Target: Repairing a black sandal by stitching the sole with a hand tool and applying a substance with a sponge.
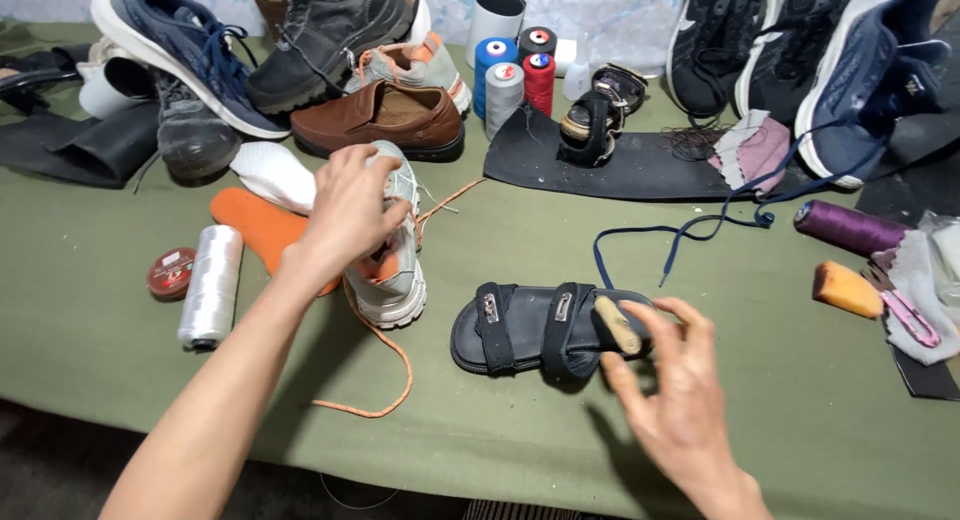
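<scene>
Fingers [385, 212] of the left hand [345, 215] curl over the top of a grey sneaker [392, 265], clamped on its collar and tongue. The sneaker stands on the green table [120, 370] with its long axis running toward and away from the person. Its orange lace [385, 365] trails loose toward the near table edge. The left forearm comes in from the lower left, wrist bent down over the shoe.

The right hand [680, 400] hovers just right of a black sandal [545, 325], fingers spread apart and gripping nothing; a small wooden-handled tool [617, 325] lies on the sandal's heel end, just off the thumb and forefinger. The sandal's long axis runs left to right. An orange insole [255, 225] and a white thread spool [210, 285] lie left of the sneaker.
</scene>
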